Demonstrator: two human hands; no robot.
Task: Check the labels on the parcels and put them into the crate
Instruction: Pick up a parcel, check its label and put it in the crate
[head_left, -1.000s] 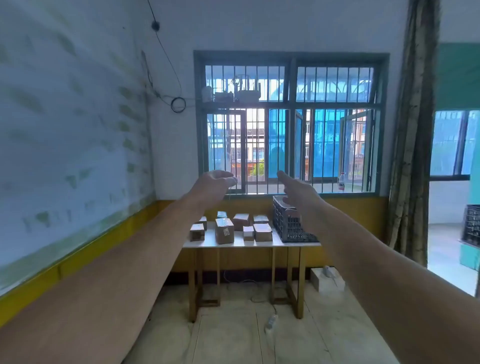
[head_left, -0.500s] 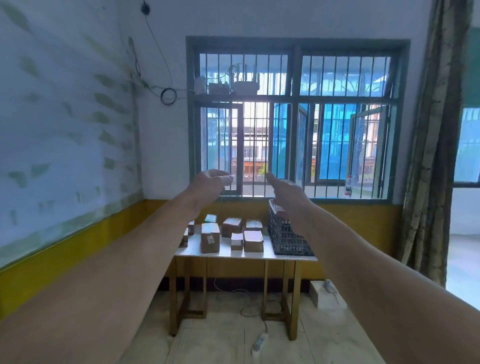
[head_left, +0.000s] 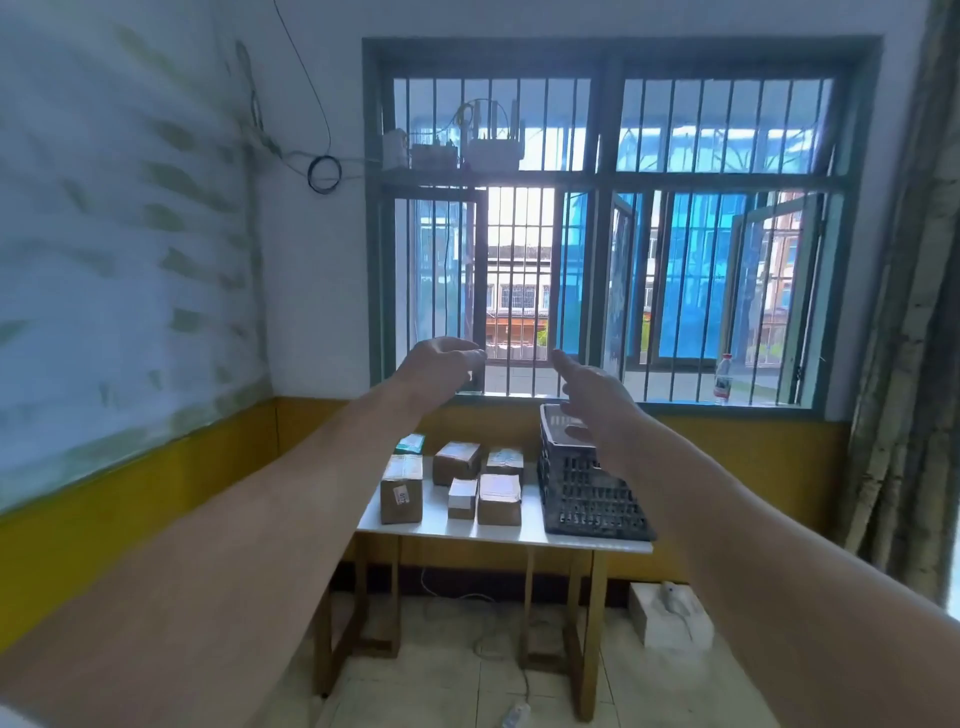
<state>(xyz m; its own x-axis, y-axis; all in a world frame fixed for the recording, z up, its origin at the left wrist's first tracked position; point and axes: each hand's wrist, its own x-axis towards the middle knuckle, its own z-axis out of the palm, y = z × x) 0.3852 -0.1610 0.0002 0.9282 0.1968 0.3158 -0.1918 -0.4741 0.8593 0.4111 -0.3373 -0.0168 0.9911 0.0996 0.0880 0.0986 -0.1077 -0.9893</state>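
Observation:
Several brown cardboard parcels stand on a white table (head_left: 519, 535) below the window: a tall one (head_left: 401, 488) at the left, a wide one (head_left: 499, 499) in front, a small white-topped one (head_left: 462, 498) between them, two more (head_left: 457, 461) behind. A dark slotted crate (head_left: 587, 493) stands on the table's right end. Both my arms reach forward, well short of the table. My left hand (head_left: 441, 366) hangs with fingers loosely curled and holds nothing. My right hand (head_left: 592, 389) is open, fingers relaxed, in front of the crate's top.
A barred window with open panes fills the far wall; a bottle (head_left: 723, 378) stands on its sill. A white box (head_left: 670, 616) and a power strip (head_left: 514, 714) with cables lie on the tiled floor by the table. A curtain (head_left: 914, 364) hangs at the right.
The table, parcels and crate have grown larger and shifted in view as I came closer. Both arms stay stretched forward with empty hands.

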